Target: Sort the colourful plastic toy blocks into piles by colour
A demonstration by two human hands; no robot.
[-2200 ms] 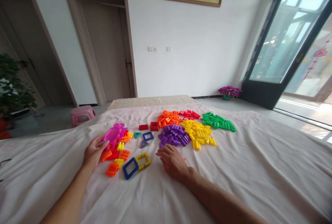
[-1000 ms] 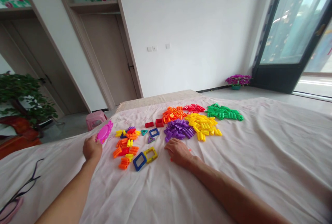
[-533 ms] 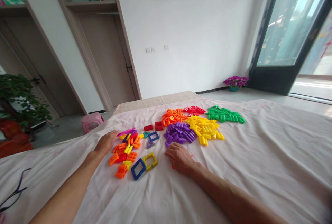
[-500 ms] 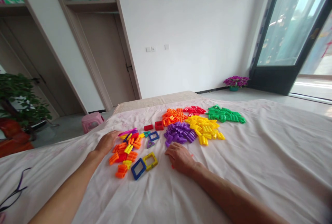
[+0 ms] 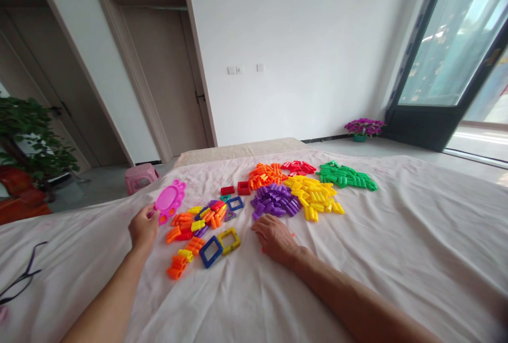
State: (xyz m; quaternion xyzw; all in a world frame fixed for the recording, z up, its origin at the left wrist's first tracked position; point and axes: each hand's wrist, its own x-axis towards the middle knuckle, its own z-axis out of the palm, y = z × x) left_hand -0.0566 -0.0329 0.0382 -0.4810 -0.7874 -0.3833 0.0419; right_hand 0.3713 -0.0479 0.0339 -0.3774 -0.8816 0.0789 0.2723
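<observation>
My left hand [image 5: 143,226] pinches the lower edge of a pink scalloped plastic disc [image 5: 170,196] with small holes round its rim, tilted above the cloth. Just right of it lies a mixed group of orange, yellow, red and purple tube pieces [image 5: 194,221]. My right hand [image 5: 275,236] rests on the cloth, fingers curled together; bits of red show from under it, and what they belong to is hidden. Beyond its fingers is the purple pile [image 5: 275,200]. Between the hands lie a blue square frame [image 5: 211,252] and a yellow square frame [image 5: 230,241].
Sorted piles lie farther back: orange [image 5: 265,175], red [image 5: 298,167], yellow [image 5: 313,195] and green [image 5: 345,175]. Red pieces [image 5: 243,188] and a smaller blue frame [image 5: 235,204] sit mid-table. Eyeglasses [image 5: 24,279] lie at the left edge. A pink stool [image 5: 142,178] stands beyond the table.
My left hand has lifted the pink disc off the mixed group and drawn it left and nearer. Some orange and yellow pieces there shifted. My right hand stays in place.
</observation>
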